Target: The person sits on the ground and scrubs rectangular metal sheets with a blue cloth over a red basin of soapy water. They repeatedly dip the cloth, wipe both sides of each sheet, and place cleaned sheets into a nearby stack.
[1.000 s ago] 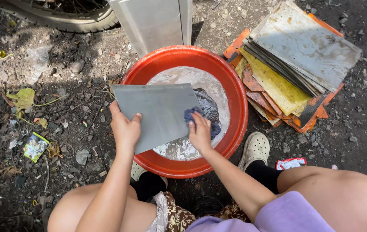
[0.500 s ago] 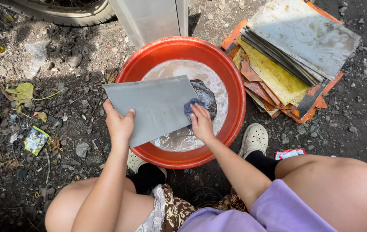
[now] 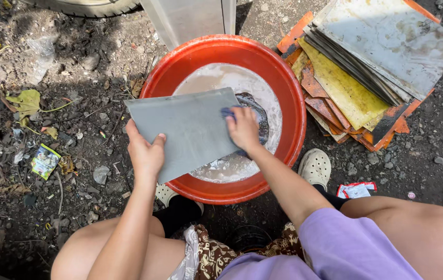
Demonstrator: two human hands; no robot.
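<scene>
1. At the far left of the frame, a small green wrapper [image 3: 44,161] lay on dark, stony ground [image 3: 76,103], with a yellowed leaf [image 3: 26,101] above it.
2. Left of centre, the left hand [image 3: 146,151] gripped the lower left edge of a grey sheet [image 3: 190,127], thumb on top and the other fingers curled underneath, clamped on it.
3. The grey sheet sat in the middle of the frame, tilted across the near rim of a red basin [image 3: 289,98] and over cloudy water [image 3: 232,80].
4. Just right of centre, the right hand [image 3: 244,128] pressed on the sheet's right edge, fingers together and bent over a dark blue scrubbing pad [image 3: 227,112]; how tightly they closed on it could not be told.
5. A tall metal panel [image 3: 190,18] stood at the top centre, touching the basin's far rim.
6. At the lower right of the basin, a cream clog [image 3: 315,167] rested on the ground, with a red and white wrapper [image 3: 356,190] just beside it.
7. In the upper right, a stack of flat plates [image 3: 377,67], grey, yellow and orange, lay beside the basin.
</scene>
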